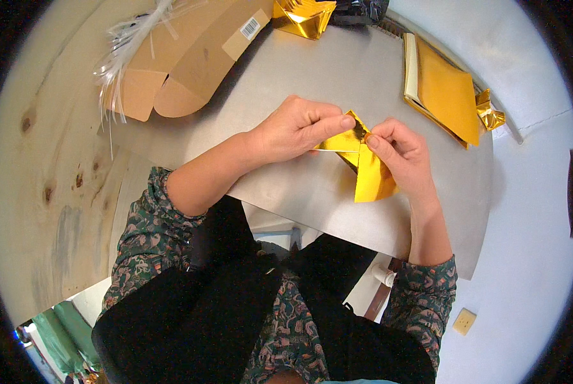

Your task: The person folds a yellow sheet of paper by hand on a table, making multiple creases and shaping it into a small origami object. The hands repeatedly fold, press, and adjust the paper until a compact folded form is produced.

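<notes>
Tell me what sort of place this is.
Likely an indoor foil-craft workspace: a grey table, a stack of gold sheets, and a folded gold foil piece held by left hand and right hand.

White barcode label (250, 27) with dark stripes, slightly tilted, set on a paler tan patch (238, 46) of the brown cardboard box (193, 61) toward the upper left, any finer print too small to make out, no words or numbers legible

1. Left sleeve (147, 246), eight o'clock: dark green, pinkish-tan print.
2. Right sleeve (421, 291), four o'clock: same print.
3. Shirt front (285, 333), six o'clock: matching.
4. Black vest (193, 320), open, five to seven o'clock.
5. Left hand (293, 125), right hand (405, 157): bare.
</notes>
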The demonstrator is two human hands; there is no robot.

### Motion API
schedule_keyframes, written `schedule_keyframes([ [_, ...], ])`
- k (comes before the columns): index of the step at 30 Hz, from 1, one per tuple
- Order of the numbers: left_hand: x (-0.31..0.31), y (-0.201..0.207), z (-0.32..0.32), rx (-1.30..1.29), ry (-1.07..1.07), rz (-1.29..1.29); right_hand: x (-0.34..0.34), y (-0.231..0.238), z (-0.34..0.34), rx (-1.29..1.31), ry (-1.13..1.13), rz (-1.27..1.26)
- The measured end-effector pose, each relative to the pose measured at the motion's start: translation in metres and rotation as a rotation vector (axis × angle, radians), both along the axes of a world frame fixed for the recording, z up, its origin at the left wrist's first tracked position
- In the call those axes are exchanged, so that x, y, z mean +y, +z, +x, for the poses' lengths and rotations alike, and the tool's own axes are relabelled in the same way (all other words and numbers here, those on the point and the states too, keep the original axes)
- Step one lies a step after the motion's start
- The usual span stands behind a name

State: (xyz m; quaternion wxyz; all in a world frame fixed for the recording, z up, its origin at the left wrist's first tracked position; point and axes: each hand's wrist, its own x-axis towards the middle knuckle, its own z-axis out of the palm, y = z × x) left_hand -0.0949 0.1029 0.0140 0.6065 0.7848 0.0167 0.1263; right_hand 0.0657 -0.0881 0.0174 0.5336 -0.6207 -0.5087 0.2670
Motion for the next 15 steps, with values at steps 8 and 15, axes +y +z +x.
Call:
schedule_keyframes([
  [8, 0.006, -0.007, 0.004, -0.042, -0.044, -0.109, 0.001, -0.001, -0.005, -0.01, -0.011, -0.026],
  [15, 0.009, -0.011, 0.004, -0.02, -0.105, -0.187, 0.003, 0.0, -0.01, -0.154, -0.006, 0.032],
])
